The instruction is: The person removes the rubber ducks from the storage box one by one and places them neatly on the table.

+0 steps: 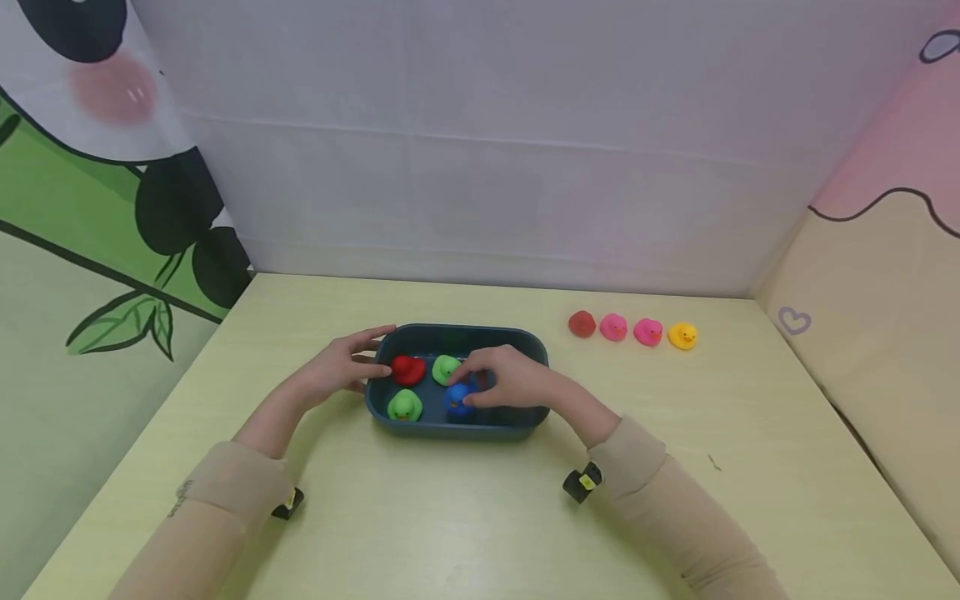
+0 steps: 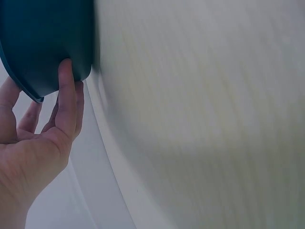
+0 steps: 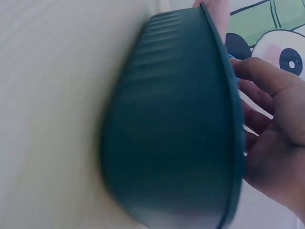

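Observation:
A dark teal plastic basin (image 1: 450,430) stands on the table with several rubber ducks inside. My left hand (image 1: 337,368) holds its left end, thumb over the rim and fingers along the outer wall, as the left wrist view also shows. Inside, a red duck (image 1: 408,370) sits by the left thumb, with a green duck (image 1: 405,406) nearer me and another green duck (image 1: 446,369) in the middle. My right hand (image 1: 510,379) reaches over the rim and pinches a blue duck (image 1: 457,400) between thumb and fingers. A bit of red shows behind that hand, mostly hidden.
To the right of the basin, near the table's back edge, a row holds a red duck (image 1: 582,324), a pink duck (image 1: 613,327), another pink duck (image 1: 648,332) and a yellow duck (image 1: 683,336). A white wall sheet (image 1: 510,200) rises behind the table (image 1: 465,517).

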Demonstrator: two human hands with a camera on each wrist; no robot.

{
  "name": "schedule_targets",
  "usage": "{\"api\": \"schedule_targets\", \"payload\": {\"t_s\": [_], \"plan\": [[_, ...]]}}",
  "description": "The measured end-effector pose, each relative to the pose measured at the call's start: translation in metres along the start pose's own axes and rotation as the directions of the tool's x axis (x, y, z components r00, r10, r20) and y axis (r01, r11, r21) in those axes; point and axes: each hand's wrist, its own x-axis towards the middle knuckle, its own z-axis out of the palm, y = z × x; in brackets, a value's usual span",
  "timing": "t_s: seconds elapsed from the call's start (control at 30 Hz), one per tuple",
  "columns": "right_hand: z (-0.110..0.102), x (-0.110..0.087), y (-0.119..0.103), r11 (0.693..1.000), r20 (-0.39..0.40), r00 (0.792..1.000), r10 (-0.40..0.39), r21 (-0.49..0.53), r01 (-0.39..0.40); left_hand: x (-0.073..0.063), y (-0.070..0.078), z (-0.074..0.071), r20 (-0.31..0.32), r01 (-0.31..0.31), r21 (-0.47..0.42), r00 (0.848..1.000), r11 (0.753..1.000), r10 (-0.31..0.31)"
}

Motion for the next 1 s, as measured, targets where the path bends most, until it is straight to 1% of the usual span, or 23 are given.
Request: {"api": "schedule_targets", "payload": {"t_s": [0.17,0.37,0.53,0.67,0.87,1.0], "plan": [[-0.014,-0.01,-0.001,1.0,-0.021,1.0,-0.018,0.021,0.019,0.002,-0.001,-0.001,0.004,-0.004,-0.004,1.0,1.0,0.004],[-0.026,-0.021,0.001,1.0,-0.024,1.0,0.019,0.008,-0.018,0.002,-0.001,-0.001,0.006,-0.004,-0.011,1.0,1.0,0.005],[-0.032,-0.032,0.005,0.998,-0.031,0.998,0.054,0.036,-0.053,0.001,-0.001,-0.001,0.003,-0.001,-0.013,1.0,1.0,0.001],[-0.039,-0.042,0.007,0.997,-0.049,0.997,0.059,0.046,-0.057,0.0,0.0,-0.002,0.007,-0.004,-0.01,1.0,1.0,0.005],[-0.052,-0.055,0.01,0.998,-0.073,0.995,0.062,0.025,-0.06,-0.001,0.001,-0.002,0.003,0.003,-0.008,1.0,1.0,-0.003],[-0.059,-0.065,0.015,0.998,-0.097,0.994,0.059,0.03,-0.057,-0.001,0.001,-0.002,0.005,0.007,-0.005,1.0,1.0,-0.007]]}}
